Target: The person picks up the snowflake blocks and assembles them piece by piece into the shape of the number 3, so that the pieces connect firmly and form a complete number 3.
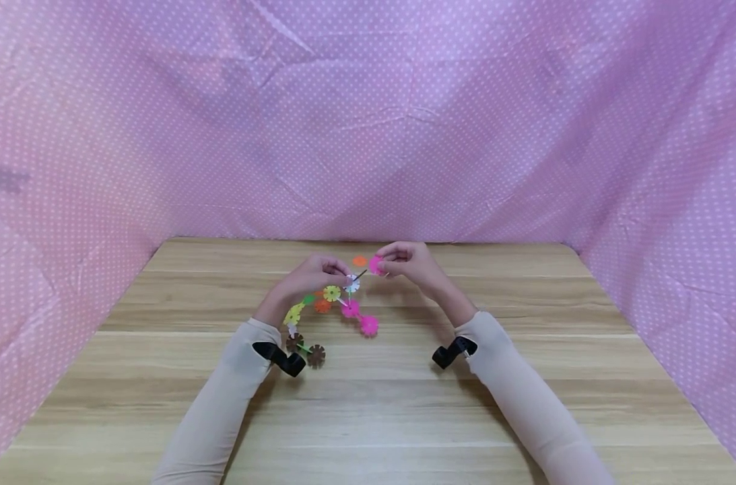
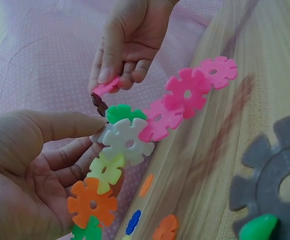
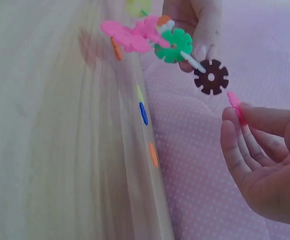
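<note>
My left hand (image 1: 313, 277) pinches a chain of notched snowflake discs near a white disc (image 2: 116, 142). The chain curves toward me in the head view, through yellow (image 1: 332, 288), orange and green discs to brown ones (image 1: 316, 364). A branch of pink discs (image 2: 188, 102) sticks out to the right. At the chain's far end stands a brown disc (image 3: 202, 85), joined to a white one seen edge-on. Between thumb and fingers, my right hand (image 1: 413, 264) holds a single pink disc (image 3: 233, 101), its edge close to the brown disc.
Loose discs lie near the far side of the wooden table (image 1: 368, 417), among them an orange one (image 1: 359, 261) and a blue one (image 3: 143, 113). Pink dotted cloth (image 1: 368, 121) hangs behind the table and along both sides. Black wrist straps (image 1: 455, 351) are on both sleeves.
</note>
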Motion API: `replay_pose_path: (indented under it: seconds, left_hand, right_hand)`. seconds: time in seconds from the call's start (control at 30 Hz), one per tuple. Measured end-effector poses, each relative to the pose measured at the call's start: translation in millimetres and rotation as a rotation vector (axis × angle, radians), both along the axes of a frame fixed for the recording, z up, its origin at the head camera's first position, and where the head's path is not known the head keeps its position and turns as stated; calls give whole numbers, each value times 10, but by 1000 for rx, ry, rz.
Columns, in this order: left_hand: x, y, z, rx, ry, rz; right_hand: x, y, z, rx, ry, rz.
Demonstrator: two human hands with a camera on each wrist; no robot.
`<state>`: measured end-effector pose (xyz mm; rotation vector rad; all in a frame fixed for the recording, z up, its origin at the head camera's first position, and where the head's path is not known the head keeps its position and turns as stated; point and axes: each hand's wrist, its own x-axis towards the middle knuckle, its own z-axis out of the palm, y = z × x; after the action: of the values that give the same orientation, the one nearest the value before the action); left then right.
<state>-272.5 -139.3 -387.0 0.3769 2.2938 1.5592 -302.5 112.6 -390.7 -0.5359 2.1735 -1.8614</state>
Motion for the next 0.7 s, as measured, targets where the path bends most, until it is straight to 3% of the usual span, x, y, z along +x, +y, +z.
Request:
replay_pose_path:
  seconds: [0.33, 0.7]
  left_hand:
    - [-16, 31, -32, 22, 14, -10]
    - [19, 56, -19, 31, 16, -17]
  right_hand:
    - [68, -50, -32, -30, 13, -48]
    - [116, -47, -27, -25, 17, -21]
